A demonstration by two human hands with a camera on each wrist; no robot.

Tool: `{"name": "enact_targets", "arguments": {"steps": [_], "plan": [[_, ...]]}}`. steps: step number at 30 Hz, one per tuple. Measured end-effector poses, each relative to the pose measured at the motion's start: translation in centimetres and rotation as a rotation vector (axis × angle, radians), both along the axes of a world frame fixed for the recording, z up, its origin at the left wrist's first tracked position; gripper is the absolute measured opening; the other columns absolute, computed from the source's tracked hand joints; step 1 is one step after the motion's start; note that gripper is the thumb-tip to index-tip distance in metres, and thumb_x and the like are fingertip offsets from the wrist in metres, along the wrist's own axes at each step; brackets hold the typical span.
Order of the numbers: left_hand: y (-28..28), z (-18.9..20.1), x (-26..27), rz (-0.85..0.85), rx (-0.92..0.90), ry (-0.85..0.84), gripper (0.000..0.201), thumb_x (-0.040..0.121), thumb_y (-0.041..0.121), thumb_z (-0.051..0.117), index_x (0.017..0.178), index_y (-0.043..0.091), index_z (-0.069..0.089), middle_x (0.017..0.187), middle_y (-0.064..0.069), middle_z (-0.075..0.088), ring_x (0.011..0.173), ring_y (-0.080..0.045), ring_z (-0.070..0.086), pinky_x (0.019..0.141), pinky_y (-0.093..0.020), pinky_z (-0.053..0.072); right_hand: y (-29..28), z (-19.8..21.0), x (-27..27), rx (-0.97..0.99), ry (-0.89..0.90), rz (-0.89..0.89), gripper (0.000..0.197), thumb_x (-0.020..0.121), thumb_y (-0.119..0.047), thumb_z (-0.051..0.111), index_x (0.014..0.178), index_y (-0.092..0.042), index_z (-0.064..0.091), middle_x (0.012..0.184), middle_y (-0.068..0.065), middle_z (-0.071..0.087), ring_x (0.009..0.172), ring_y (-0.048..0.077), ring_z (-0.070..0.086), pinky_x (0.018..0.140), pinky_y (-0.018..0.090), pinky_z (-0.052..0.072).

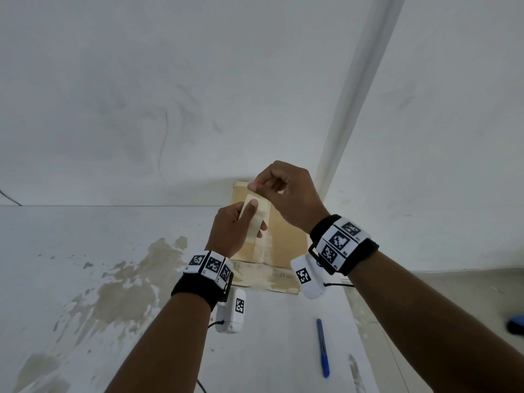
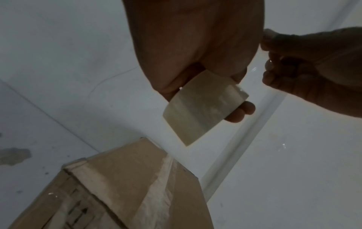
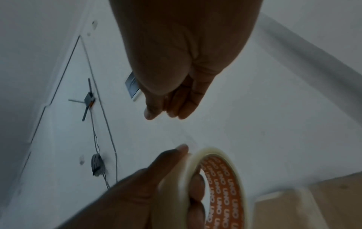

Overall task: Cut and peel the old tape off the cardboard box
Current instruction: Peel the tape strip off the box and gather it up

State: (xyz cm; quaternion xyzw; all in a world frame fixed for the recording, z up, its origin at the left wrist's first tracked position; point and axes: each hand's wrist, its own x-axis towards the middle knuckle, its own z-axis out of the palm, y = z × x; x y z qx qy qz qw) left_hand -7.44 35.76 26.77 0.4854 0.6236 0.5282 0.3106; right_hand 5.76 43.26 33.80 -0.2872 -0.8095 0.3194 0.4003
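Note:
A flattened cardboard box (image 1: 286, 239) lies on the pale floor against the wall, with a strip of old clear tape (image 1: 263, 248) running down its middle. Above it my left hand (image 1: 243, 219) grips a roll of clear tape (image 1: 253, 215), thumb on its outer face. The right wrist view shows the roll (image 3: 221, 178) with its orange printed core. My right hand (image 1: 269, 185) is just above the roll, thumb and forefinger pinching the roll's loose end. In the left wrist view the roll (image 2: 203, 108) hangs over the box (image 2: 121, 178), with the right hand (image 2: 313, 69) beside it.
A blue pen-shaped tool (image 1: 322, 347) lies on the floor near my right forearm. A white conduit (image 1: 354, 95) runs up the wall corner behind the box. Brown stains (image 1: 127, 287) mark the floor at left. A blue object (image 1: 516, 323) shows at the right edge.

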Motion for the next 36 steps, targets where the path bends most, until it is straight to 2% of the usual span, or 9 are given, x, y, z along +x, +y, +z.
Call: {"name": "enact_targets", "arguments": {"steps": [2, 4, 6, 9, 11, 13, 19, 29, 36], "plan": [[0.1, -0.1, -0.1, -0.008, -0.001, 0.026, 0.049, 0.107, 0.038, 0.045, 0.085, 0.004, 0.071, 0.066, 0.001, 0.076, 0.053, -0.01, 0.068, 0.059, -0.015, 0.052, 0.4, 0.1, 0.2, -0.047, 0.011, -0.014, 0.016, 0.086, -0.025, 0.079, 0.082, -0.012, 0.072, 0.076, -0.005, 0.066, 0.064, 0.01, 0.058, 0.062, 0.022, 0.049], [-0.1, -0.1, 0.1, -0.004, 0.017, 0.044, 0.047, 0.108, 0.037, 0.043, 0.086, 0.006, 0.07, 0.066, 0.003, 0.076, 0.056, -0.009, 0.068, 0.06, -0.014, 0.052, 0.8, 0.4, 0.4, -0.115, 0.005, -0.027, 0.016, 0.088, -0.029, 0.077, 0.084, -0.015, 0.071, 0.077, -0.004, 0.068, 0.064, 0.026, 0.064, 0.062, 0.038, 0.058], [-0.2, 0.0, 0.3, -0.003, 0.035, 0.028, 0.047, 0.109, 0.036, 0.042, 0.088, 0.005, 0.07, 0.065, 0.004, 0.074, 0.058, -0.009, 0.069, 0.062, -0.013, 0.052, 0.9, 0.6, 0.6, -0.154, -0.008, -0.011, 0.017, 0.09, -0.03, 0.075, 0.087, -0.015, 0.069, 0.079, -0.005, 0.068, 0.063, 0.028, 0.066, 0.065, 0.044, 0.06], [-0.2, 0.1, 0.5, -0.005, 0.051, 0.002, 0.048, 0.109, 0.035, 0.042, 0.089, 0.002, 0.07, 0.066, 0.001, 0.074, 0.06, -0.011, 0.069, 0.063, -0.013, 0.052, 1.0, 0.7, 0.5, -0.214, 0.018, 0.011, 0.018, 0.092, -0.029, 0.073, 0.091, -0.012, 0.068, 0.092, -0.004, 0.067, 0.057, 0.013, 0.063, 0.064, 0.034, 0.06], [-0.1, 0.1, 0.5, 0.0, 0.049, 0.001, 0.046, 0.109, 0.035, 0.042, 0.089, 0.004, 0.07, 0.067, 0.0, 0.074, 0.059, -0.01, 0.068, 0.062, -0.012, 0.052, 1.1, 0.7, 0.5, -0.258, 0.048, 0.01, 0.017, 0.091, -0.029, 0.074, 0.092, -0.013, 0.068, 0.111, -0.002, 0.063, 0.056, 0.011, 0.064, 0.063, 0.027, 0.058], [-0.1, 0.1, 0.3, 0.006, 0.046, -0.001, 0.043, 0.109, 0.035, 0.043, 0.089, 0.008, 0.069, 0.068, 0.0, 0.075, 0.056, -0.008, 0.067, 0.061, -0.011, 0.051, 1.1, 0.7, 0.5, -0.306, 0.04, 0.012, 0.019, 0.09, -0.031, 0.075, 0.093, -0.013, 0.069, 0.117, -0.001, 0.062, 0.06, 0.011, 0.068, 0.062, 0.026, 0.058], [0.1, 0.1, 0.5, 0.013, 0.083, 0.0, 0.041, 0.108, 0.035, 0.043, 0.093, 0.008, 0.07, 0.07, 0.0, 0.075, 0.056, -0.005, 0.067, 0.061, -0.011, 0.05, 1.0, 0.3, 0.7, -0.463, -0.041, 0.099, 0.026, 0.091, -0.036, 0.073, 0.1, -0.012, 0.073, 0.101, -0.01, 0.071, 0.073, 0.007, 0.07, 0.066, 0.024, 0.056], [0.1, 0.5, 0.3, 0.025, 0.11, 0.005, 0.036, 0.109, 0.036, 0.041, 0.093, 0.022, 0.07, 0.071, 0.0, 0.076, 0.058, -0.004, 0.069, 0.061, -0.011, 0.049, 1.2, 0.0, 0.5, -0.487, -0.082, 0.116, 0.026, 0.087, -0.036, 0.077, 0.093, -0.011, 0.073, 0.089, -0.012, 0.07, 0.07, 0.003, 0.066, 0.063, 0.021, 0.05], [0.0, 0.9, 0.4, 0.027, 0.122, -0.045, 0.041, 0.11, 0.029, 0.041, 0.103, 0.005, 0.073, 0.069, 0.011, 0.074, 0.056, 0.001, 0.068, 0.057, -0.008, 0.047, 1.0, -0.5, 0.1, -0.399, -0.14, 0.074, 0.026, 0.083, -0.038, 0.081, 0.09, -0.014, 0.075, 0.093, -0.008, 0.073, 0.069, -0.001, 0.065, 0.062, 0.021, 0.048]]}}
